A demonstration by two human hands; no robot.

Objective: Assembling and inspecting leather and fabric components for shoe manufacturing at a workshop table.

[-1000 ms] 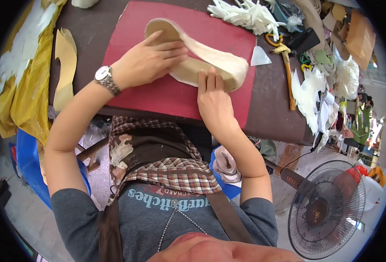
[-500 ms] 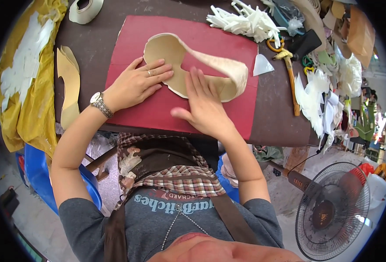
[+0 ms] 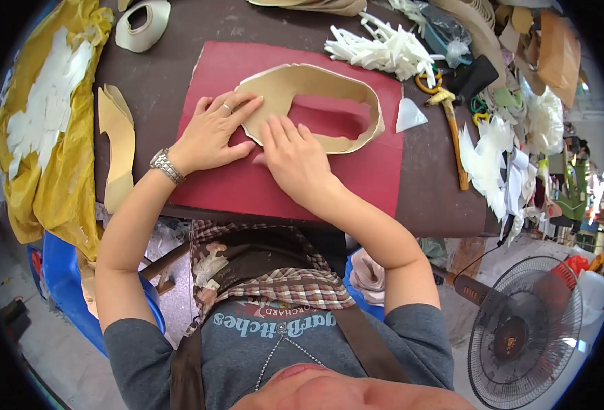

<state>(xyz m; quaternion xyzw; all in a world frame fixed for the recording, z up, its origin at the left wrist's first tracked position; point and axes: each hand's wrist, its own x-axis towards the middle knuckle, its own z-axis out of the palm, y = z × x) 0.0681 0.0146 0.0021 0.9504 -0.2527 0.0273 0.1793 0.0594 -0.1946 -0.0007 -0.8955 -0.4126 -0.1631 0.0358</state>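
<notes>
Pressing or flattening looks in hand: tan looped piece (image 3: 271, 85) on red board (image 3: 230, 61) atop counter (image 3: 158, 75), left hand (image 3: 209, 140) fingers spread at its left edge, right hand (image 3: 296, 158) fingers straight, together at its near edge; next press likely calls for even pressure.

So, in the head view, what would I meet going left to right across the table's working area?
Yellow plastic sheet → long curved tan piece → left hand → right hand → small whitish piece → wooden-handled tool.
</notes>
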